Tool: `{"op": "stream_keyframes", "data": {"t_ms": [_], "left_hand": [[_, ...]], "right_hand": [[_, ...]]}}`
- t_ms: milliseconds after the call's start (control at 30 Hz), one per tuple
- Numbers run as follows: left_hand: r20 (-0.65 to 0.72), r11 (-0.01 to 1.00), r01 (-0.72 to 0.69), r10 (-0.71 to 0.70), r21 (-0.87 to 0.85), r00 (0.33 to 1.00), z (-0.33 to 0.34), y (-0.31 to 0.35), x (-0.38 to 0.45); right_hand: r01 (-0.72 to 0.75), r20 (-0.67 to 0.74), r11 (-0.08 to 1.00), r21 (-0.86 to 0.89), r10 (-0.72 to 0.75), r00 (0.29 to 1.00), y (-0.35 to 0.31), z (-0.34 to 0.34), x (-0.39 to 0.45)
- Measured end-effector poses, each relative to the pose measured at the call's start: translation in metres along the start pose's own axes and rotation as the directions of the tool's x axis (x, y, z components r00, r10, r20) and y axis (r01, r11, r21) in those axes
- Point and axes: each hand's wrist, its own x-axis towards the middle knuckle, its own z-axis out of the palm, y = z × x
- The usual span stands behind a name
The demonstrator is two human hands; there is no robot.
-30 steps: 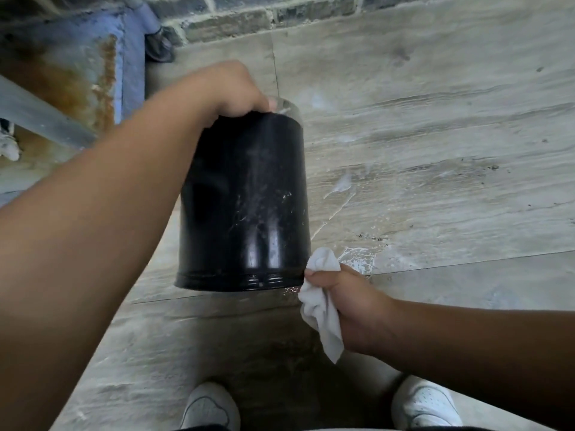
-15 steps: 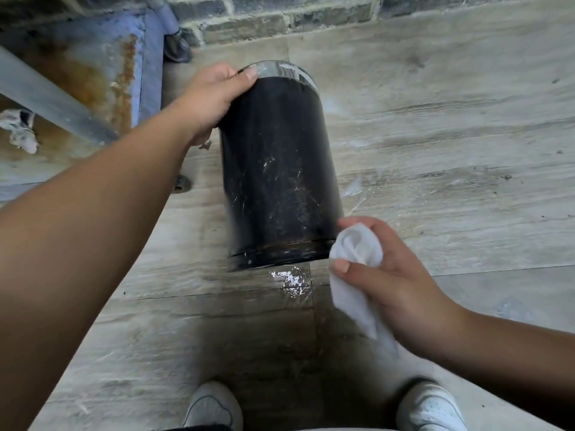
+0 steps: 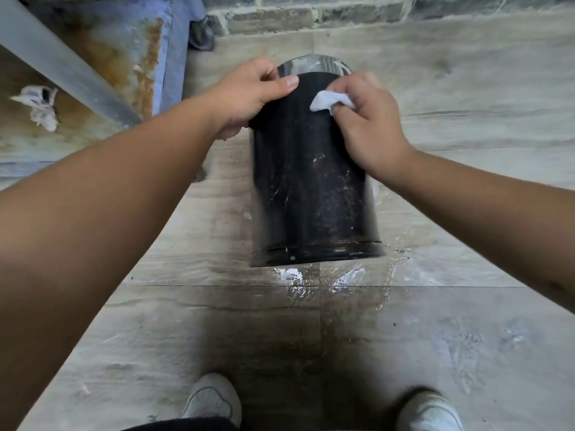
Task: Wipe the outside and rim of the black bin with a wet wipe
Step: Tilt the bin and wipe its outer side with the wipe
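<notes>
Up near the rim, the right hand (image 3: 368,126) pinches a bunched wet wipe (image 3: 330,101) and presses it against the upper wall of the bin (image 3: 311,188). The left hand (image 3: 252,94) is curled over the rim on the other side, thumb on the outer wall, steadying it. The bin stands on the floor (image 3: 466,213) between the arms, just ahead of the shoes (image 3: 214,399). Pale streaks and specks show across the middle and lower wall, so I judge the wiping only partly done; the far side and most of the rim are hidden. A wet patch (image 3: 311,281) lies on the floor at the base. Open floor lies to the right and front; a rusty blue frame (image 3: 161,57) and brick wall (image 3: 311,17) stand near on the left and behind.
</notes>
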Motion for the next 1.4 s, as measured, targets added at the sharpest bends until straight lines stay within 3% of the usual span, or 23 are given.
{"op": "stream_keyframes", "data": {"t_ms": [200,400,600,667,700,733,800,900,967,1000,1067,1233,1400], "left_hand": [[-0.022,0.961,0.03,-0.037,-0.274,0.999,-0.024,-0.034,-0.016],[0.029,0.955,0.045,-0.038,-0.293,0.999,-0.044,-0.049,-0.028],[0.044,0.962,0.105,-0.097,-0.253,0.994,-0.065,-0.051,-0.03],[0.039,0.965,0.127,-0.121,-0.231,0.992,-0.07,-0.048,-0.033],[0.026,0.97,0.128,-0.126,-0.207,0.992,-0.073,-0.045,-0.034],[0.009,0.979,0.121,-0.121,-0.162,0.993,-0.074,-0.042,-0.034],[-0.002,0.995,0.099,-0.099,-0.003,0.995,-0.075,-0.029,-0.031],[0.056,0.948,0.065,-0.086,0.312,0.995,-0.077,-0.002,-0.024],[0.133,0.806,0.056,-0.166,0.589,0.977,-0.081,0.016,-0.019],[0.153,0.702,0.056,-0.231,0.71,0.961,-0.083,0.023,-0.017],[0.169,0.558,0.052,-0.337,0.828,0.926,-0.083,0.033,-0.015],[0.218,0.542,-0.031,-0.285,0.84,0.933,-0.073,0.044,-0.034],[0.253,0.484,-0.147,-0.161,0.863,0.954,-0.06,0.063,-0.061]], "right_hand": [[0.19,0.166,0.963,0.192,-0.222,0.961,-0.008,0.01,-0.073],[0.311,0.39,0.907,0.284,-0.406,0.827,-0.019,0.005,-0.135],[0.315,0.504,0.889,0.332,-0.449,0.737,-0.028,-0.009,-0.161],[0.092,0.552,0.909,0.406,-0.324,0.769,-0.03,-0.012,-0.167],[-0.133,0.559,0.871,0.472,-0.179,0.81,-0.033,-0.013,-0.168],[-0.355,0.565,0.756,0.55,-0.023,0.825,-0.034,-0.013,-0.166],[-0.618,0.574,0.448,0.646,0.249,0.78,-0.027,-0.013,-0.161],[-0.734,0.647,0.0,0.679,0.472,0.599,-0.012,-0.014,-0.149],[-0.71,0.73,-0.285,0.644,0.507,0.458,-0.007,-0.015,-0.142],[-0.698,0.751,-0.347,0.626,0.51,0.42,-0.004,-0.015,-0.141],[-0.705,0.757,-0.355,0.614,0.518,0.399,0.002,-0.015,-0.14],[-0.697,0.761,-0.37,0.615,0.509,0.402,0.009,-0.016,-0.143],[-0.714,0.725,-0.273,0.645,0.514,0.459,0.009,-0.022,-0.133]]}}
